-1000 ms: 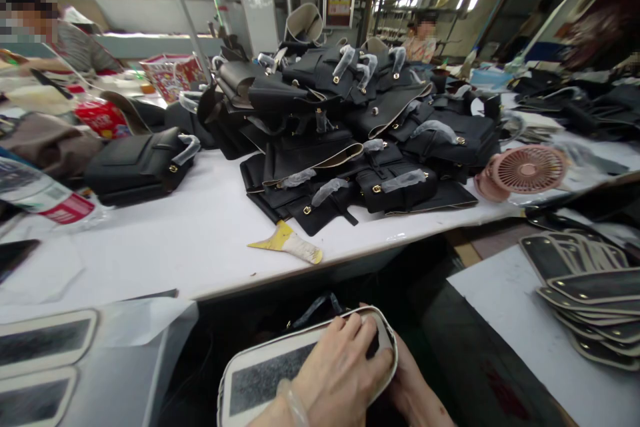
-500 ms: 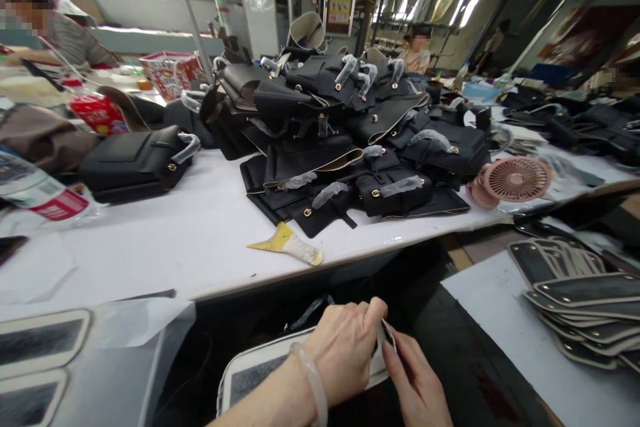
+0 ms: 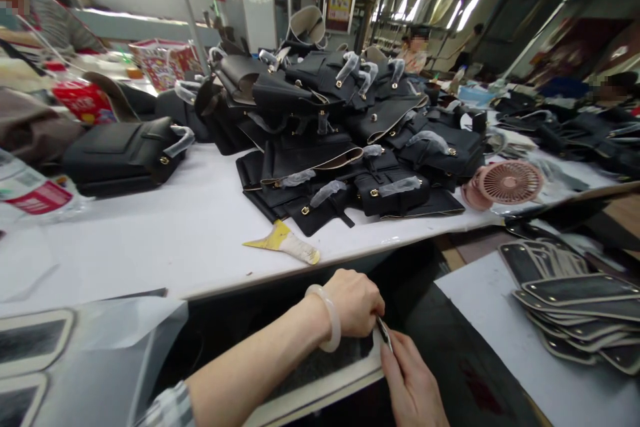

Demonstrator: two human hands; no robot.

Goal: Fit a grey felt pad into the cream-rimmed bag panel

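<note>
At the far left, flat panels (image 3: 30, 340) with pale rims lie at the table's near edge, and a black bag (image 3: 120, 157) sits further back on the white table (image 3: 190, 240). A yellow-tipped scraper (image 3: 286, 243) lies near the table's front edge, just before the heap of black bags (image 3: 340, 127). Below that edge, the left hand (image 3: 356, 303), a pale bangle (image 3: 330, 317) at its wrist, is curled shut over the right end of a pale-rimmed panel (image 3: 325, 373) that lies under the forearm. The right hand (image 3: 413, 383) meets it from below, fingertips pinched on the same corner; what sits between the fingers looks like the panel's edge, though it is too small to be sure. Further right stand a pink fan (image 3: 509, 181) and a stack of panels (image 3: 580, 303).
</note>
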